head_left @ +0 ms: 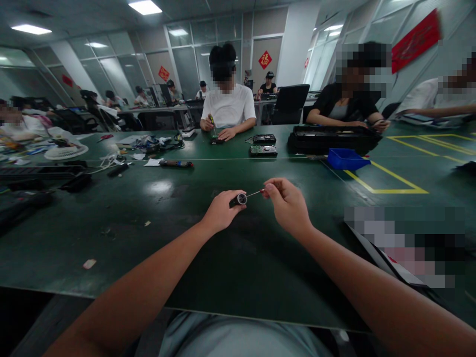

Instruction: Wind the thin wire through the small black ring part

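Over the dark green table [148, 233] my left hand [220, 212] is closed around a small black screwdriver handle with a silver collar [241, 199]. A thin metal bit [254, 193] sticks out of the collar toward the right. My right hand [287, 204] pinches the far end of that bit between thumb and fingers. Both hands are held a little above the tabletop, close together.
Across the table a person in a white shirt [228, 105] works with a screwdriver; hard drives [263, 150] lie nearby. A blue tray [346, 158] and a black case [332, 139] sit at right. Cables and tools [156, 145] lie at left. Yellow tape lines [386, 190] mark the table.
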Available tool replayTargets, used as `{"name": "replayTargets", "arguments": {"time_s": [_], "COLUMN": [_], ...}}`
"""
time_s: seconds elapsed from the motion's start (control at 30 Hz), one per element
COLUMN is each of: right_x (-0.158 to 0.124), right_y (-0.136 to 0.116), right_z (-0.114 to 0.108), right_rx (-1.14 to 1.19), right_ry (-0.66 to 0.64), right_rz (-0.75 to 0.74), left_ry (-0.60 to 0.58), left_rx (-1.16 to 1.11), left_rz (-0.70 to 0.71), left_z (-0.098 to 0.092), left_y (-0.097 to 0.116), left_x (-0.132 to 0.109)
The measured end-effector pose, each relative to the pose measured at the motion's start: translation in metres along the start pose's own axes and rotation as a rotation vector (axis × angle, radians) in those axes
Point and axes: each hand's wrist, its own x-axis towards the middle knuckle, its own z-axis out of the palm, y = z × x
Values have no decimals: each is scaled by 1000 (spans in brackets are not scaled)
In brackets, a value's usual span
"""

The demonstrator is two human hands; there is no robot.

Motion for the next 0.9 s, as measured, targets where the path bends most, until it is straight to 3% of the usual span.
{"name": "replayTargets", "arguments": {"time_s": [0.17, 0.23, 0.33, 0.53, 0.73, 0.9], "right_x": [8, 11, 11, 6, 3, 0], "right_y": [19, 24, 25, 17, 7, 1], "right_z": [6, 8, 10, 7, 2, 0], "right_rx": [414, 561, 578, 354, 81, -6], "right_ry": [74, 43, 32, 132, 61, 52], "right_rz": [267, 425, 520, 278, 113, 53], "left_ry": [3, -28, -77, -60, -56, -37], "left_rx": [26, 48, 91, 95, 76, 75], "left_rz": [91, 137, 146, 44, 28, 26], "left_z": [-3, -5, -5, -4, -4, -3], "left_y": [-2, -1, 0, -2, 1, 2], "left_x": [3, 5, 6, 4, 3, 3]}}
